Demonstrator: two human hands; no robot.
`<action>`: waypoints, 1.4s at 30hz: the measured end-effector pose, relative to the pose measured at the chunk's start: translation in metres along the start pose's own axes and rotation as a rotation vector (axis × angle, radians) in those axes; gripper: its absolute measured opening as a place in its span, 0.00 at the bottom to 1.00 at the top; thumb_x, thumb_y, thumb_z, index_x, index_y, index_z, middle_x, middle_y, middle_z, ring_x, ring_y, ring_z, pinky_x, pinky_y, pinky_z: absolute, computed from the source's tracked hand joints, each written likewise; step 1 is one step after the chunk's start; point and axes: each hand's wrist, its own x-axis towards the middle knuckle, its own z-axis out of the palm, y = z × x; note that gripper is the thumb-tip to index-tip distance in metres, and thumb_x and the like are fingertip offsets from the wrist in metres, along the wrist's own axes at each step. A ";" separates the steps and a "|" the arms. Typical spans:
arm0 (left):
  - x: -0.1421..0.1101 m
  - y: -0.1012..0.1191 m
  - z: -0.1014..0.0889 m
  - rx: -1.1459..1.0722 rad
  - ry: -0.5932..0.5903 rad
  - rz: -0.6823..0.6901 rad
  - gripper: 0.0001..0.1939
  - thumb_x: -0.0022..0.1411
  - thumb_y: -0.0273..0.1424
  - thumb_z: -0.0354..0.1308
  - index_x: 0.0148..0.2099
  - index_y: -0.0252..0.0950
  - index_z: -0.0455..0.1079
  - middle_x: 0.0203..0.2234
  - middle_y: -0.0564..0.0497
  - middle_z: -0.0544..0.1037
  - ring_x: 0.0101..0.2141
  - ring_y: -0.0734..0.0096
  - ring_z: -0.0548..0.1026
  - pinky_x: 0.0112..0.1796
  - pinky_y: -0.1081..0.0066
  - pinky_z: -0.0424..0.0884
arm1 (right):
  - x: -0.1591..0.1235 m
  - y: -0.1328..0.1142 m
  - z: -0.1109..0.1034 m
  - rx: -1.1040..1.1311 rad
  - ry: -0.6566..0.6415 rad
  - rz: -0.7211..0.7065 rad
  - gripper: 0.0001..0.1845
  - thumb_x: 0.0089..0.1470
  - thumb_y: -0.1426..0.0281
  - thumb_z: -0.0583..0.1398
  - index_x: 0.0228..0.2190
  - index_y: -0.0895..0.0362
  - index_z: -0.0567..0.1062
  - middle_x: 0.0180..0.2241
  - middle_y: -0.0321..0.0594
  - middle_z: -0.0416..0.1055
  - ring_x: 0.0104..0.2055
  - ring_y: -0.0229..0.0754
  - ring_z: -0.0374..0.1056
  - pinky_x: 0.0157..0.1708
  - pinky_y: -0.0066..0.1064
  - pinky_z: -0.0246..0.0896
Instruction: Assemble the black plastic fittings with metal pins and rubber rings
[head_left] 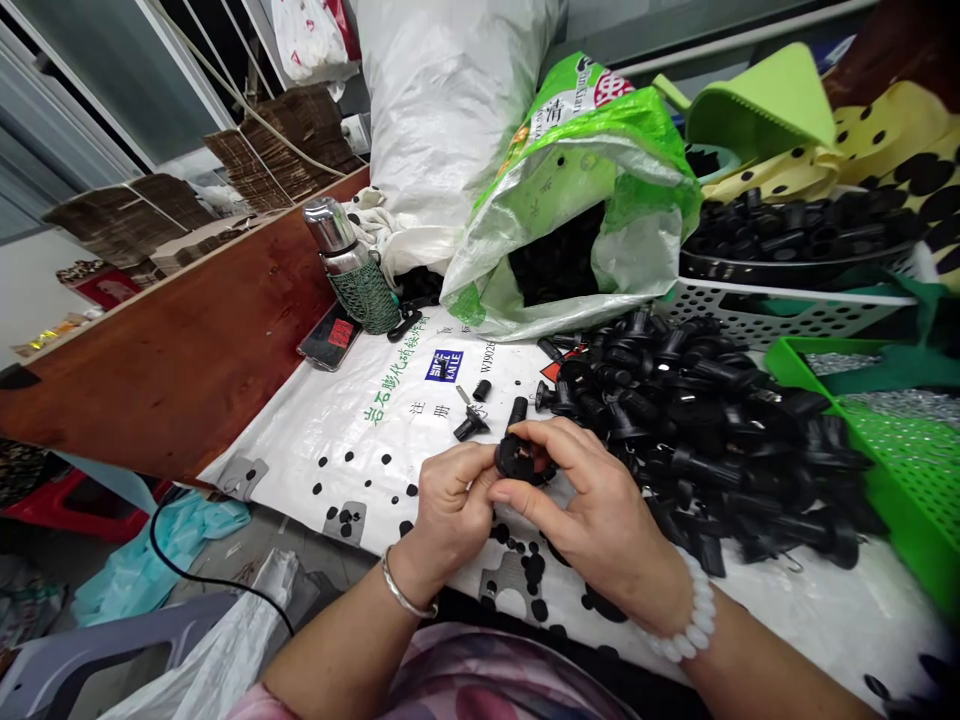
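Both hands meet over the white sheet around one small black plastic part (514, 457), which has a round head. My right hand (592, 490) pinches it between thumb and fingers. My left hand (457, 505) is closed, its thumb and index fingertips pressed on the part's left side; anything else inside them is hidden. Just beyond, a black stemmed part (471, 424) and a short black cylinder (482, 390) lie on the sheet. Close to my right hand spreads a large pile of similar black parts (705, 400), some with thin metal pins.
Behind the pile stands an open green-and-white bag (630, 215) holding dark pieces. At right are a green basket (900, 450) and a white perforated basket (787, 305) under a tray of black parts. A flask (352, 270) and a phone (330, 335) sit at left, near a wooden board (172, 330).
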 end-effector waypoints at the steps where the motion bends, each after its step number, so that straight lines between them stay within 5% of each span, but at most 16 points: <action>1: 0.001 0.000 0.000 -0.011 -0.005 -0.004 0.09 0.58 0.26 0.52 0.36 0.35 0.74 0.22 0.51 0.74 0.24 0.73 0.71 0.27 0.74 0.67 | 0.000 0.001 -0.001 0.006 -0.002 0.012 0.14 0.49 0.65 0.61 0.39 0.56 0.69 0.36 0.41 0.70 0.37 0.43 0.66 0.38 0.37 0.62; 6: 0.004 0.000 -0.002 -0.021 -0.031 -0.012 0.08 0.60 0.26 0.51 0.34 0.35 0.73 0.22 0.51 0.72 0.24 0.74 0.69 0.27 0.74 0.65 | 0.001 0.004 -0.008 0.015 0.064 0.021 0.27 0.47 0.60 0.62 0.47 0.57 0.66 0.39 0.43 0.66 0.36 0.42 0.65 0.39 0.37 0.63; 12: -0.001 -0.003 -0.003 0.040 -0.040 0.058 0.08 0.60 0.24 0.50 0.33 0.33 0.71 0.21 0.52 0.71 0.23 0.76 0.68 0.26 0.75 0.65 | 0.002 0.002 -0.011 0.019 0.046 -0.037 0.06 0.53 0.71 0.58 0.35 0.56 0.70 0.36 0.41 0.67 0.38 0.41 0.66 0.39 0.34 0.63; 22: -0.007 -0.008 -0.005 0.117 -0.032 0.128 0.08 0.59 0.21 0.50 0.33 0.33 0.69 0.20 0.52 0.71 0.22 0.76 0.67 0.24 0.76 0.64 | -0.001 0.005 -0.001 0.042 -0.035 -0.103 0.06 0.53 0.76 0.57 0.35 0.56 0.70 0.38 0.40 0.67 0.41 0.38 0.66 0.40 0.27 0.63; 27: -0.004 -0.007 -0.005 0.130 -0.086 0.045 0.08 0.60 0.23 0.49 0.33 0.33 0.70 0.22 0.51 0.73 0.24 0.75 0.69 0.26 0.75 0.66 | -0.001 0.007 0.002 0.034 0.021 -0.102 0.06 0.53 0.77 0.57 0.35 0.57 0.70 0.38 0.41 0.67 0.41 0.38 0.66 0.40 0.28 0.63; 32: 0.003 -0.008 -0.015 0.150 -0.095 -0.002 0.12 0.60 0.26 0.52 0.47 0.34 0.67 0.35 0.46 0.76 0.35 0.70 0.74 0.37 0.70 0.71 | 0.003 0.009 -0.006 0.068 0.134 -0.068 0.05 0.53 0.76 0.58 0.33 0.56 0.72 0.37 0.40 0.69 0.41 0.38 0.66 0.42 0.30 0.62; 42: 0.030 -0.029 -0.040 0.611 -0.226 -0.137 0.12 0.60 0.32 0.52 0.45 0.34 0.68 0.40 0.46 0.74 0.37 0.66 0.73 0.36 0.68 0.71 | 0.006 0.010 -0.022 0.135 0.369 -0.008 0.05 0.51 0.76 0.59 0.31 0.56 0.72 0.37 0.40 0.70 0.41 0.41 0.67 0.42 0.35 0.62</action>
